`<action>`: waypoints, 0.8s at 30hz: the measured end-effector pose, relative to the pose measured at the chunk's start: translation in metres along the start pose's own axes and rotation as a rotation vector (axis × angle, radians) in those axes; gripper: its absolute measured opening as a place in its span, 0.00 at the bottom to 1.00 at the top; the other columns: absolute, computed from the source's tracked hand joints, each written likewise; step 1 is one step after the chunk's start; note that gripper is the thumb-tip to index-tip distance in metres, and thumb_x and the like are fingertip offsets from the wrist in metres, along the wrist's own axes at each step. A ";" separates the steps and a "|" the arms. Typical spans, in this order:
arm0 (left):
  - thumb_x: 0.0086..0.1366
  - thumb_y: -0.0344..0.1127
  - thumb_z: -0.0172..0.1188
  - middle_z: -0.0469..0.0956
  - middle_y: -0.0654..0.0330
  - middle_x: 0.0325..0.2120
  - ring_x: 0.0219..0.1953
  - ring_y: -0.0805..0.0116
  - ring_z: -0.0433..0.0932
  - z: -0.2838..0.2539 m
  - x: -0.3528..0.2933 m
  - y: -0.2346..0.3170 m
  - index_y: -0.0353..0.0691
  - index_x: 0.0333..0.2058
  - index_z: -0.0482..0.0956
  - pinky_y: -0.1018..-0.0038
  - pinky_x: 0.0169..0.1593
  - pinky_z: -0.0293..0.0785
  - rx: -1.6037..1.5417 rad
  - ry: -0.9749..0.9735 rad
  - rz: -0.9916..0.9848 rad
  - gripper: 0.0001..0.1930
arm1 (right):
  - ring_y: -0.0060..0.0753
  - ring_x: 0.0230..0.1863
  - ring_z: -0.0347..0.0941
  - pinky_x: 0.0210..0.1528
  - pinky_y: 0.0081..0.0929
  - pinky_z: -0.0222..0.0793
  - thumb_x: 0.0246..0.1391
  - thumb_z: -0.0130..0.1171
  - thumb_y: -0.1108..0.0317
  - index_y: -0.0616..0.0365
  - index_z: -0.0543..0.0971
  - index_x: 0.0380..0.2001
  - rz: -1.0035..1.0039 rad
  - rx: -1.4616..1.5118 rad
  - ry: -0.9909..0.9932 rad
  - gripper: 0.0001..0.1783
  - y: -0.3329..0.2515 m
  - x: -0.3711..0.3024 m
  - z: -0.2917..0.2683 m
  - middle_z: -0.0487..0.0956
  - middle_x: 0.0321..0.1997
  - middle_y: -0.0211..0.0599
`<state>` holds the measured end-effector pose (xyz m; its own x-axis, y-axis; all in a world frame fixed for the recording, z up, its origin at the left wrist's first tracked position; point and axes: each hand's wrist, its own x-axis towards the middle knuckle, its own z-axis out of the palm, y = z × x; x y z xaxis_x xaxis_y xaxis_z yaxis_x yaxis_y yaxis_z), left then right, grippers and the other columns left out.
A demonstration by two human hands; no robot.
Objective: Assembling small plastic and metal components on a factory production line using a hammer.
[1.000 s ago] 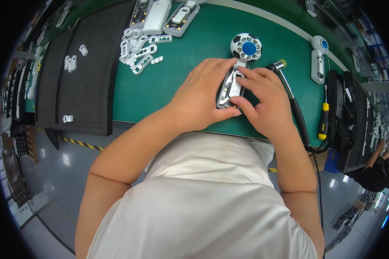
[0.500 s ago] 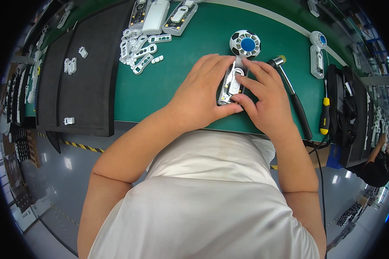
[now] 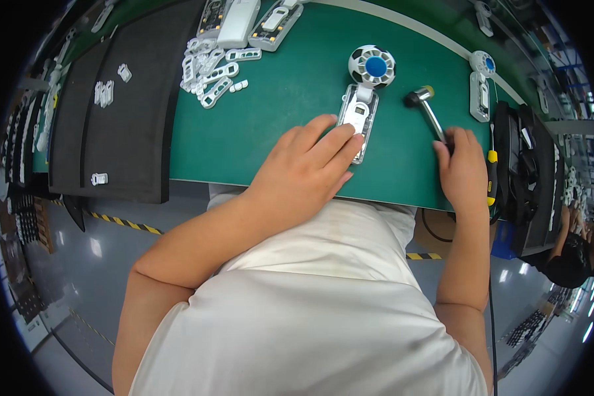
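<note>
Right hand has moved from the clear-cased device to the hammer, fingers curled around its handle. Left hand rests loosely extended fingers on the device, lying on the green surface, black-and-white round head farthest away.

The tabletop is green, the round head football-patterned black-and-white, its disc blue.

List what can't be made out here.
Head view:
- Hammer: handle mostly hidden by the right grip.
- Clear-cased device: lower left part covered by the left grip.
- White casing: far end cut off by the upper edge.
- Co-worker: hands too small and blurred near the right rim.
</note>
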<state>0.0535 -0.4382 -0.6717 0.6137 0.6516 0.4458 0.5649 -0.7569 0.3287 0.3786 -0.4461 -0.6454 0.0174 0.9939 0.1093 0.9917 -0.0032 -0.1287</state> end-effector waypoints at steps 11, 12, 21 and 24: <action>0.55 0.30 0.74 0.78 0.60 0.58 0.60 0.55 0.76 0.005 0.000 -0.001 0.40 0.59 0.82 0.60 0.55 0.76 -0.007 0.047 -0.010 0.29 | 0.59 0.37 0.81 0.42 0.48 0.78 0.70 0.55 0.76 0.62 0.74 0.67 -0.274 0.464 -0.104 0.23 -0.069 -0.037 -0.015 0.83 0.41 0.54; 0.55 0.30 0.74 0.78 0.60 0.58 0.60 0.55 0.76 0.005 0.000 -0.001 0.40 0.59 0.82 0.60 0.55 0.76 -0.007 0.046 -0.014 0.29 | 0.59 0.37 0.80 0.42 0.48 0.78 0.70 0.55 0.76 0.61 0.73 0.69 -0.312 0.536 -0.007 0.25 -0.066 -0.039 -0.019 0.83 0.40 0.54; 0.56 0.28 0.72 0.80 0.58 0.57 0.58 0.54 0.78 0.006 0.003 -0.004 0.40 0.58 0.83 0.59 0.56 0.77 -0.037 0.053 -0.007 0.28 | 0.57 0.34 0.78 0.40 0.44 0.77 0.68 0.55 0.79 0.57 0.71 0.74 -0.307 0.416 -0.094 0.32 -0.069 -0.030 -0.019 0.82 0.38 0.51; 0.57 0.28 0.72 0.80 0.57 0.57 0.59 0.52 0.78 0.003 0.001 -0.003 0.40 0.58 0.82 0.58 0.57 0.77 -0.061 0.038 -0.022 0.27 | 0.57 0.34 0.78 0.41 0.44 0.77 0.68 0.55 0.79 0.57 0.71 0.75 -0.302 0.463 -0.043 0.32 -0.072 -0.030 -0.031 0.81 0.37 0.51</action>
<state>0.0537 -0.4349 -0.6744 0.5800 0.6663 0.4686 0.5424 -0.7451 0.3882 0.3107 -0.4790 -0.6091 -0.2737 0.9469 0.1689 0.7919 0.3215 -0.5192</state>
